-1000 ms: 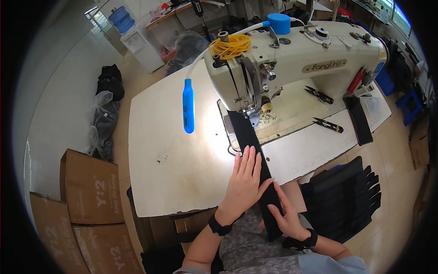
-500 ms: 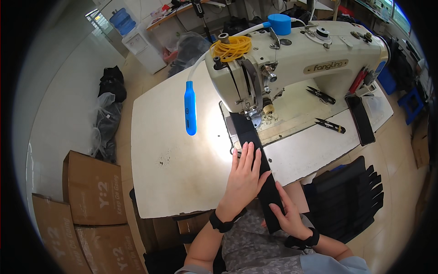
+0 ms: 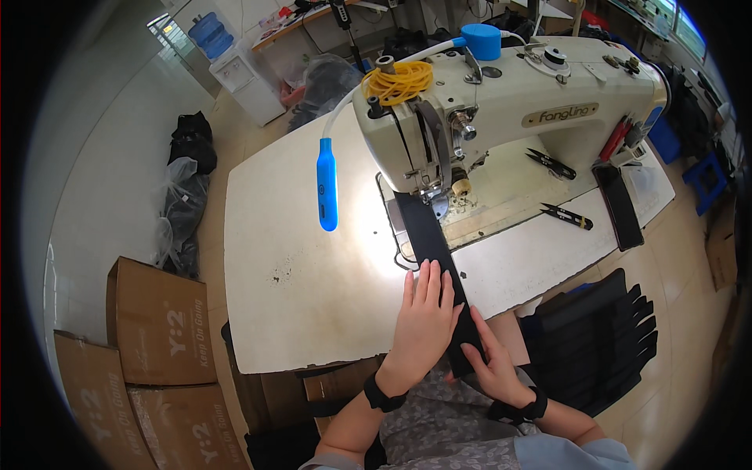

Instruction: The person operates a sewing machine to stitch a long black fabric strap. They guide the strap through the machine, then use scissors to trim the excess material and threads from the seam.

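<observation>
Our left fingers (image 3: 424,288) rest extended on the black strip (image 3: 428,232) | our right fingers (image 3: 486,333) pinch its edge | far end at sewing machine (image 3: 501,98)

Black bands (image 3: 384,401) (one on each wrist), pale blue-grey sleeves (image 3: 568,454), grey leaf-patterned garment (image 3: 439,431).

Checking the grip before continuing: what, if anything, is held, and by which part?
A black fabric strip: the right hand holds its near end at the right edge; the left hand lies flat on it, farther up.

Black strip (image 3: 429,235), cream sewing machine (image 3: 501,102)
</observation>
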A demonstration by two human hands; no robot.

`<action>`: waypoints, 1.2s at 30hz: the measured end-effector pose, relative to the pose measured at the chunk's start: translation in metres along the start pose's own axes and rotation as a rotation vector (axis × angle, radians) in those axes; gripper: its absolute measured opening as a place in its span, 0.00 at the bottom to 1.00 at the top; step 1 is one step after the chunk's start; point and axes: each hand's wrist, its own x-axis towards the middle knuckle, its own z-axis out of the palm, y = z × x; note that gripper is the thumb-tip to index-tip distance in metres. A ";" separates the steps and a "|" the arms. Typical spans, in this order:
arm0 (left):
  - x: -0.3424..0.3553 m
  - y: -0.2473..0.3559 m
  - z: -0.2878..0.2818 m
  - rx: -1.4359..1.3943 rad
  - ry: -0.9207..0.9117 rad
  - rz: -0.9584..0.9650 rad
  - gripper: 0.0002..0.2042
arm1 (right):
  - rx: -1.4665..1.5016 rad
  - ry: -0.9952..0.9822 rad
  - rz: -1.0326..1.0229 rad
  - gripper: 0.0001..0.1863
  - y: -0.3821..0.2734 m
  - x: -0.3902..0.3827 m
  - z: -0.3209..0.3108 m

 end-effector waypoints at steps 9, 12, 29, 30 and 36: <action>-0.003 0.005 -0.001 0.113 -0.031 0.098 0.20 | 0.143 -0.024 0.065 0.31 -0.004 0.007 -0.001; -0.004 0.007 0.003 0.070 0.009 0.079 0.20 | 0.133 -0.067 0.069 0.32 -0.004 0.010 -0.004; -0.007 0.008 0.004 -0.031 -0.020 0.081 0.22 | 0.024 -0.004 0.013 0.32 0.002 0.009 -0.004; -0.009 0.008 0.003 -0.067 -0.017 0.073 0.21 | 0.042 -0.011 0.031 0.32 0.002 0.006 -0.004; -0.009 -0.018 -0.022 -0.241 -0.192 0.139 0.25 | -0.509 -0.030 -0.185 0.26 -0.030 0.008 -0.034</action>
